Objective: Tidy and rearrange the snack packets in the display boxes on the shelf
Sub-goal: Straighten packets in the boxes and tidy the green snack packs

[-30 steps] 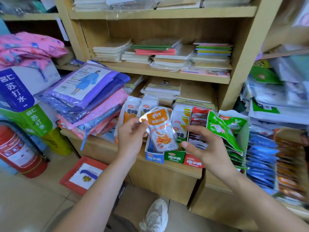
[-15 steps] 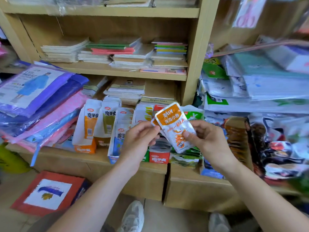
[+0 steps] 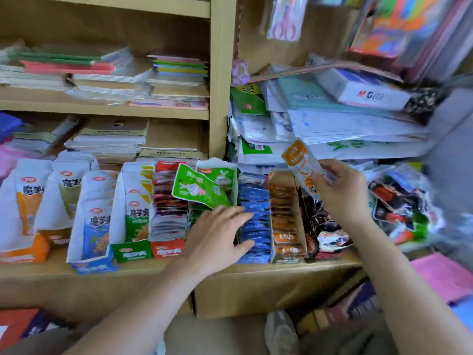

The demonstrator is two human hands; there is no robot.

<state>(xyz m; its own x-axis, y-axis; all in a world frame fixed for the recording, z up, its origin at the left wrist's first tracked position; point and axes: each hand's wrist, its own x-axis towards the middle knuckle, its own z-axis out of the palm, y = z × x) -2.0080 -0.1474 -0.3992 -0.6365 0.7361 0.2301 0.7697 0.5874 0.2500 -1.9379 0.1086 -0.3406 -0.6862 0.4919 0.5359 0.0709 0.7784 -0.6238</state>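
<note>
Two hands: my left hand (image 3: 217, 234) lies flat with fingers straight, its fingertips on the row of blue packets (image 3: 256, 219). My right hand (image 3: 343, 193) is raised well apart from it, with its fingers curled round one packet.
Held packet: an orange-and-white snack packet (image 3: 300, 162) is pinched by its lower end in my right hand. It is tilted in the air above the orange box (image 3: 286, 216) and touches no box.
Done, as I judge: several display boxes (image 3: 97, 226) stand side by side on the shelf (image 3: 153, 267) with packets filed in rows. A red box (image 3: 166, 201) sits left of my left hand, and the blue and orange rows sit right of it.
Left to do, as I judge: the held packet needs a home, probably the orange box, whose colour it matches. A green packet (image 3: 197, 188) sticks up crooked above my left hand. A loose heap of dark packets (image 3: 399, 201) at far right looks unsorted. I would call this roughly mid-task.
Edges: the boxes stand wall to wall. A wooden upright (image 3: 221, 73) rises behind the green packet, and stacked paper goods (image 3: 358, 129) overhang near my right hand.
Open room: there is little between the boxes, so I would come in from above and in front. A strip of shelf shows before the boxes.
</note>
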